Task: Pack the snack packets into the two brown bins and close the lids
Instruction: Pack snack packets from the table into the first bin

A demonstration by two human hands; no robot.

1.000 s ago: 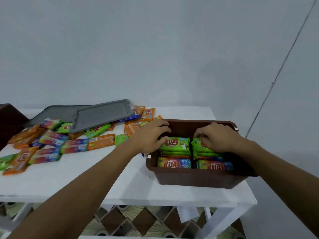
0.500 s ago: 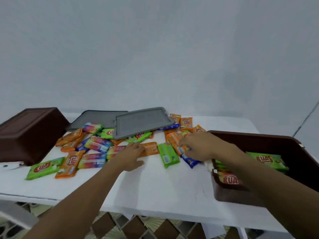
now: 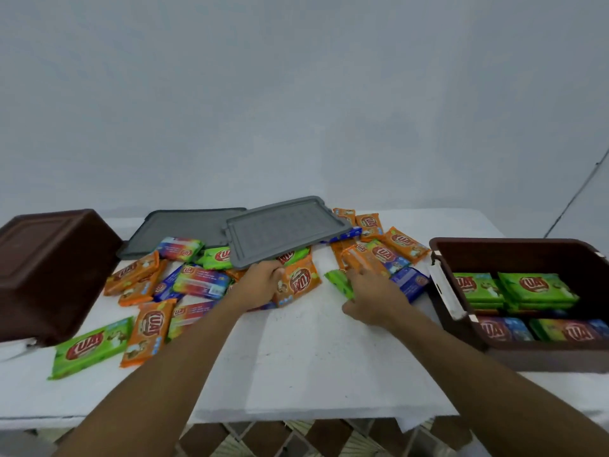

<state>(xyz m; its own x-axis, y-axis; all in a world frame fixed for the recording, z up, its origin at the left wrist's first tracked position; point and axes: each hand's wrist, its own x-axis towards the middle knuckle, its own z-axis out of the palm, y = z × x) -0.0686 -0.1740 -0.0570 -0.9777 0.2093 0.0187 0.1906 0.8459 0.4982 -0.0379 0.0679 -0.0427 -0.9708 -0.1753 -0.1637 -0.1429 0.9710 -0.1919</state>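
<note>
- Left grip [image 3: 260,285] is clenched on the edge of an orange packet [image 3: 298,283], which lies mid-desk just in front of the near lid.
- Right grip [image 3: 372,298] is over a green packet [image 3: 339,282], fingers stretched toward the orange ones beyond. It is blurred, so I cannot tell whether it grasps anything.
- Open brown bin [image 3: 514,255] sits at the right end of the desk [image 3: 296,357]. Stacked green packets [image 3: 535,286] fill its back row, with mixed-colour ones in front.
- Second brown bin [image 3: 49,268] is at the left end, upside down.
- Two grey lids at the back: the far lid [image 3: 188,229] lies flat, and the near lid [image 3: 283,229] is tilted, propped on packets.
- Loose packets [image 3: 201,282] in orange, green, blue and striped are strewn between the two bins, some overlapping.
</note>
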